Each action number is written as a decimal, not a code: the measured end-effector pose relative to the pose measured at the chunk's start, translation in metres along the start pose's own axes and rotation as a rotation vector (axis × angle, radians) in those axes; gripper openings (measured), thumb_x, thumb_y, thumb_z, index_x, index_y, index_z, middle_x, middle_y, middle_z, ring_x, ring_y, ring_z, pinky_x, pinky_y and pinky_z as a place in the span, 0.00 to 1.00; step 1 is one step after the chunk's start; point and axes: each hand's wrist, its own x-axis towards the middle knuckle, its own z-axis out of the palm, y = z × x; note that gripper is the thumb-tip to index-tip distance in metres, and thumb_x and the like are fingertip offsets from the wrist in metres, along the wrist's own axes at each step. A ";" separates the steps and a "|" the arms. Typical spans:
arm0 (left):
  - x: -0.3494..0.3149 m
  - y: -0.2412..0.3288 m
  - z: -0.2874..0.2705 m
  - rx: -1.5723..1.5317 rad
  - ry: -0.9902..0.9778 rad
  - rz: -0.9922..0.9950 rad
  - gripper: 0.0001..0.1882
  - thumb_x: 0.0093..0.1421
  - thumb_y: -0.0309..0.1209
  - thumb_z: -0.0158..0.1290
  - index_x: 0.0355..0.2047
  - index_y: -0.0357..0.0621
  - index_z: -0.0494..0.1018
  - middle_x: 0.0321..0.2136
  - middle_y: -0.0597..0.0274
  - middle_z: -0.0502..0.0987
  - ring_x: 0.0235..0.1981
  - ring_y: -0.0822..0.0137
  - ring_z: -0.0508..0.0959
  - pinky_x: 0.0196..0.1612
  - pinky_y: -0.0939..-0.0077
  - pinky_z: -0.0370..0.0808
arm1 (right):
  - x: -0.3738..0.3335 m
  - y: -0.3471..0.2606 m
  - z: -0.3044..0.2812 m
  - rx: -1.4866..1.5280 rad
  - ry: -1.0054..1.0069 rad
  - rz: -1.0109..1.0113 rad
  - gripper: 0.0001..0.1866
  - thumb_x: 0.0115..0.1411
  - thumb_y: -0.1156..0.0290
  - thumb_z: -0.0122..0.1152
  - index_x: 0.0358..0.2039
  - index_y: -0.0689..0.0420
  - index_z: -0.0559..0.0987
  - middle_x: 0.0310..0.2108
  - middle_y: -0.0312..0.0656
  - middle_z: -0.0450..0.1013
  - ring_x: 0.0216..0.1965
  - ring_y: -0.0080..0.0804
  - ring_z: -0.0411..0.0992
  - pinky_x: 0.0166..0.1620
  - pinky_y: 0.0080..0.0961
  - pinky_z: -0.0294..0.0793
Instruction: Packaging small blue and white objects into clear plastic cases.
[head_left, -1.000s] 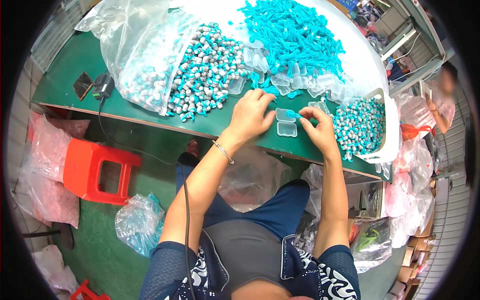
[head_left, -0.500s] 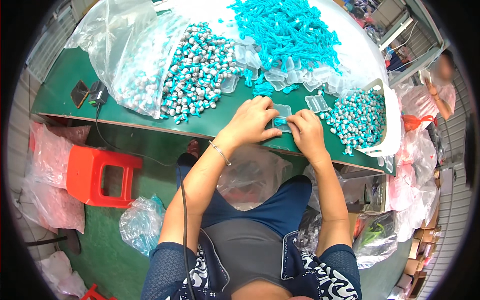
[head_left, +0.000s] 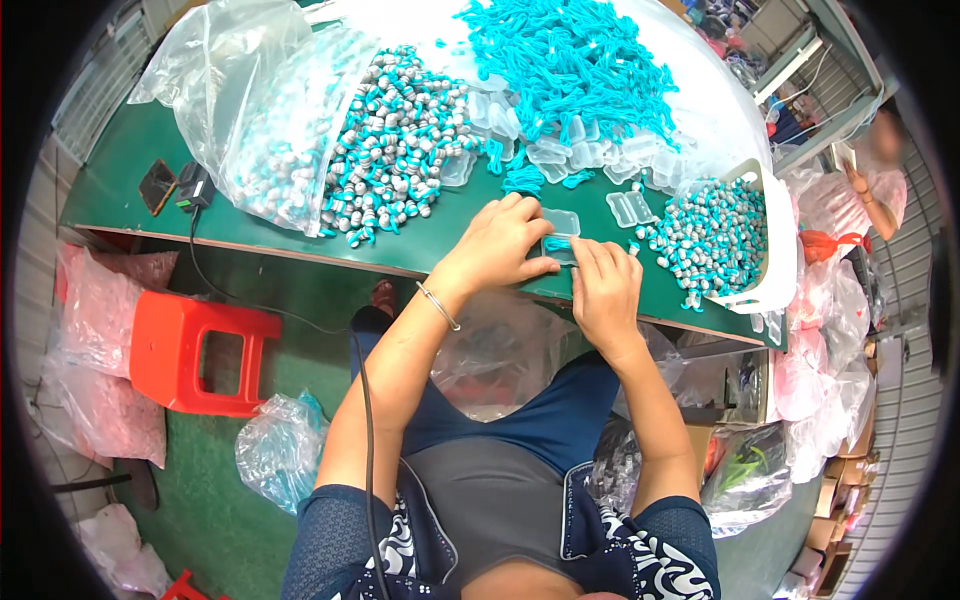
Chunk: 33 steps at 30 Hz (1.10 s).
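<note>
A small clear plastic box (head_left: 561,224) with its lid raised lies at the table's near edge. Folded teal cord (head_left: 556,244) shows inside it. My left hand (head_left: 497,243) is closed on the box's left side, thumb along the near edge and fingers at the far side. At the box's right end, my right hand (head_left: 608,292) has its fingers bent and pressed together. Those fingers cover that end, so what they pinch is hidden. Just right of the hands lies another open clear box (head_left: 630,209).
Teal cords (head_left: 575,70) are heaped at the back above clear boxes (head_left: 560,152). Grey-and-teal beadlike pieces (head_left: 385,150) spill from a plastic bag (head_left: 265,130); more fill a white basket (head_left: 778,240). A red stool (head_left: 150,350) stands left. A person (head_left: 880,190) is at far right.
My right hand has shifted slightly down and left, its fingers now closer together over the box's right end. My left hand stays almost in place.
</note>
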 end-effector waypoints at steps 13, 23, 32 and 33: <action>0.000 0.002 -0.002 -0.008 -0.009 -0.019 0.24 0.50 0.45 0.65 0.44 0.45 0.79 0.39 0.59 0.73 0.44 0.56 0.72 0.46 0.62 0.70 | -0.001 0.002 0.005 0.180 -0.065 -0.025 0.21 0.58 0.70 0.60 0.54 0.55 0.76 0.51 0.40 0.73 0.51 0.39 0.69 0.54 0.43 0.60; 0.000 0.001 -0.003 -0.029 -0.010 0.005 0.25 0.51 0.45 0.65 0.45 0.46 0.78 0.40 0.59 0.73 0.44 0.55 0.72 0.46 0.62 0.70 | -0.015 0.071 -0.005 -0.046 0.057 0.354 0.13 0.55 0.71 0.64 0.42 0.54 0.79 0.39 0.43 0.75 0.43 0.44 0.73 0.44 0.41 0.70; 0.002 0.001 -0.005 -0.148 0.260 0.026 0.18 0.55 0.37 0.64 0.44 0.43 0.78 0.38 0.57 0.77 0.39 0.57 0.77 0.41 0.64 0.74 | -0.006 0.053 0.000 0.481 0.146 0.466 0.13 0.52 0.83 0.63 0.39 0.60 0.80 0.35 0.40 0.75 0.29 0.29 0.74 0.35 0.25 0.75; 0.004 0.004 -0.003 -0.260 0.285 -0.013 0.17 0.56 0.34 0.63 0.44 0.43 0.78 0.36 0.57 0.78 0.36 0.60 0.78 0.38 0.67 0.75 | -0.002 0.048 -0.002 0.558 0.170 0.461 0.13 0.52 0.84 0.63 0.39 0.60 0.80 0.35 0.40 0.75 0.29 0.26 0.74 0.35 0.23 0.74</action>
